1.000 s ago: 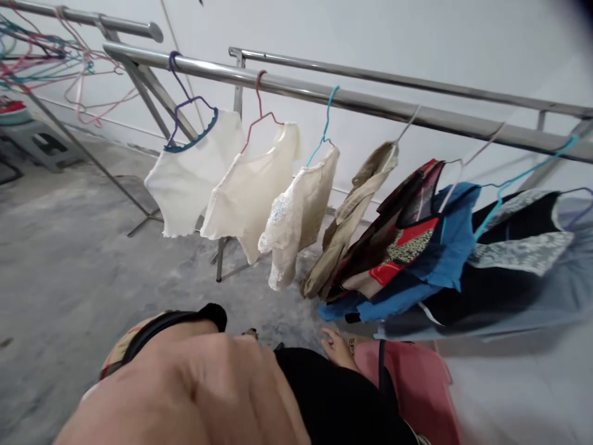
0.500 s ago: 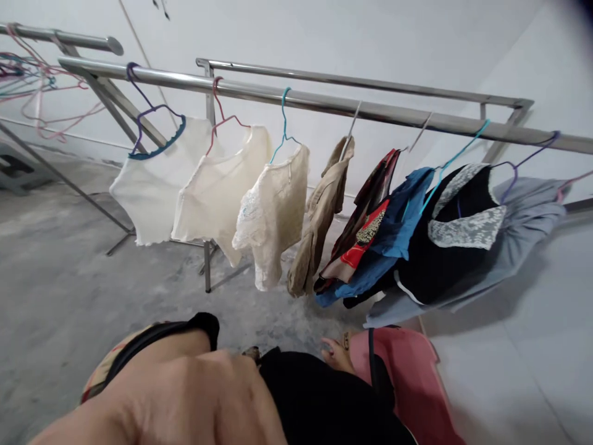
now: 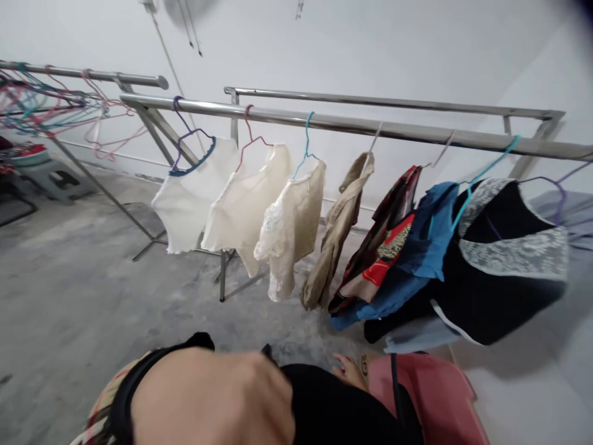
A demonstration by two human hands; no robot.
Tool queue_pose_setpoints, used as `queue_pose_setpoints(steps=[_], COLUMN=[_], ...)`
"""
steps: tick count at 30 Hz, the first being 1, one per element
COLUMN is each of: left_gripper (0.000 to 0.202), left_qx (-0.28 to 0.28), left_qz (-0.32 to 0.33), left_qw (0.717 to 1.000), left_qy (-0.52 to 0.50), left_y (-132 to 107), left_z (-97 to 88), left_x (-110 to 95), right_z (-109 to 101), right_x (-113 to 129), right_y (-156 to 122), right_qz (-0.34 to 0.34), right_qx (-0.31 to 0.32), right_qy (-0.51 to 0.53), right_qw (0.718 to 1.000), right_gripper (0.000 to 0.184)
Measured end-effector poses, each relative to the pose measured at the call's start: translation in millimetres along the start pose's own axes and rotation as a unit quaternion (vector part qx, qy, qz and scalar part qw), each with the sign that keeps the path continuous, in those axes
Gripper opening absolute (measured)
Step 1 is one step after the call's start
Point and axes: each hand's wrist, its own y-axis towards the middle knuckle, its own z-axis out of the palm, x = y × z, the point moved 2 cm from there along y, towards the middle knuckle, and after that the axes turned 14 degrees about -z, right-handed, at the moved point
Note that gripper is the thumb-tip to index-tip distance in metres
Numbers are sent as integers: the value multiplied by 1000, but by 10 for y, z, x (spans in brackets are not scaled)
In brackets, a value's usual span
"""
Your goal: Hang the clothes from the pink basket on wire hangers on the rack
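Left grip (image 3: 208, 395) close to the lens and blurred, hold impossible to tell, just above black-trimmed patterned cloth (image 3: 104, 414). Right grip (image 3: 352, 371) with curled fingers, hold unclear, touching pink fabric (image 3: 426, 402). Beyond both grips, on coated hangers (image 3: 306, 139) along a steel rail (image 3: 370, 130): a white knit top (image 3: 189, 198), a lace blouse (image 3: 290, 232).

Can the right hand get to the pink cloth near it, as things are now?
Probably yes: the right hand lies right beside the pink cloth, and nothing shows between them to block the way.
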Motion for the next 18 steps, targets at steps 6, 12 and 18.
queue_pose_setpoints(steps=[6,12,18], left_gripper=[39,92,78], left_qx=[-296,-483,-289], left_qz=[-136,-280,-217], left_qw=[942,830,888], left_qy=[80,3,-285], left_y=[936,949,1106], left_z=[-1351,-2510,-2614], left_x=[901,2355,2723], right_z=[332,842,1166], right_x=[83,326,452], right_y=[318,741,1007], right_qz=[2,-5,4], right_qx=[-2,30,59], right_qy=[13,25,21], right_qw=[1000,999,998], right_gripper=[23,30,38])
